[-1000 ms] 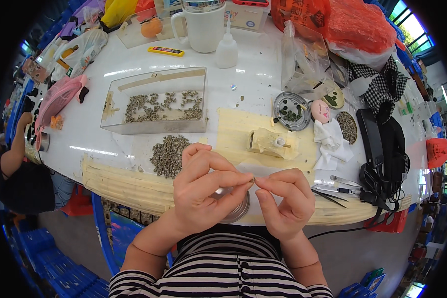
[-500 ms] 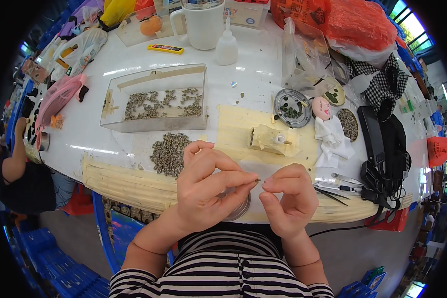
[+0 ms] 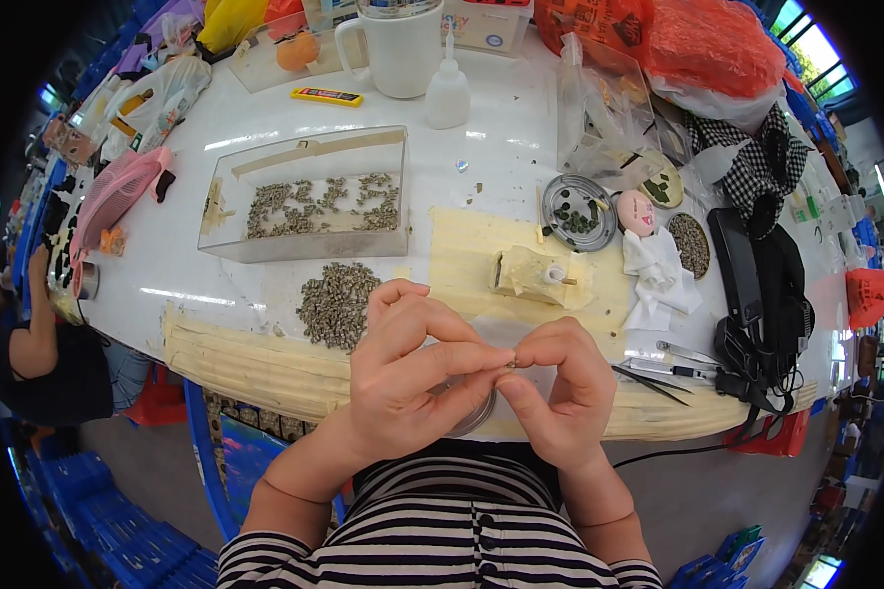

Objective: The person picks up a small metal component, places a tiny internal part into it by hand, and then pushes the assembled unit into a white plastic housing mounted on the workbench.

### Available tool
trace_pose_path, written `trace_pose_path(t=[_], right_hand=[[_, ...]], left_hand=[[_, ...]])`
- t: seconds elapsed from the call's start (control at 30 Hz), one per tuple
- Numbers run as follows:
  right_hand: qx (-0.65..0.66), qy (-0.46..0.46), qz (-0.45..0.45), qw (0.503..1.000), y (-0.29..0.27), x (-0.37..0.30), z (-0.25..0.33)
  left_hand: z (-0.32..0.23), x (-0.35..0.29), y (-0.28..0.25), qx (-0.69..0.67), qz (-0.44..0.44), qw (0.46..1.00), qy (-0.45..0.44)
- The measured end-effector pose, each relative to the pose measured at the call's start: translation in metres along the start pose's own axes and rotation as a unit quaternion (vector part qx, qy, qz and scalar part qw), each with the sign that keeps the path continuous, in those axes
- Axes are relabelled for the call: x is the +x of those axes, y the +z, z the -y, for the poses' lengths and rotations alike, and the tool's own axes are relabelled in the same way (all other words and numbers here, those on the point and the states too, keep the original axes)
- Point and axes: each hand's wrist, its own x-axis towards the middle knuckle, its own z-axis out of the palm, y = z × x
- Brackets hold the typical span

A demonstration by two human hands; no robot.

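Below centre, the left hand [image 3: 408, 371] pinches a tiny piece [image 3: 511, 364] where it meets the right hand [image 3: 566, 398]; box [image 3: 309, 247] upper left, mug [image 3: 403, 59] top centre.

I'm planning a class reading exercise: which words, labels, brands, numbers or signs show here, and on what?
I won't copy wording, but printing shows on:
White box: letters.
Red plastic bag: dark characters.
Flat yellow case: too small to read.
Pink round object: marks, too small.
Far-right red bag: blurred.
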Motion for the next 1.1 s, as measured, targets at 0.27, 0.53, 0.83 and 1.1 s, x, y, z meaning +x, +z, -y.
trace_pose_path(t=[0.27, 0.53, 0.83, 1.1], right_hand=[[-0.203, -0.067, -0.121, 0.969, -0.013, 0.005, 0.007], [-0.359, -0.073, -0.123, 0.922, -0.022, 0.032, -0.003], [-0.377, -0.088, -0.136, 0.912, -0.021, 0.03, -0.003], [-0.389, -0.123, -0.148, 0.901, -0.022, 0.029, -0.005]], left_hand=[[0.0, 0.001, 0.003, 0.035, -0.037, 0.999, -0.018], [0.0, 0.001, 0.003, 0.034, -0.043, 0.998, -0.035], [0.0, 0.001, 0.003, 0.033, -0.041, 0.998, -0.028], [0.001, -0.001, 0.004, 0.037, -0.04, 0.998, -0.027]])
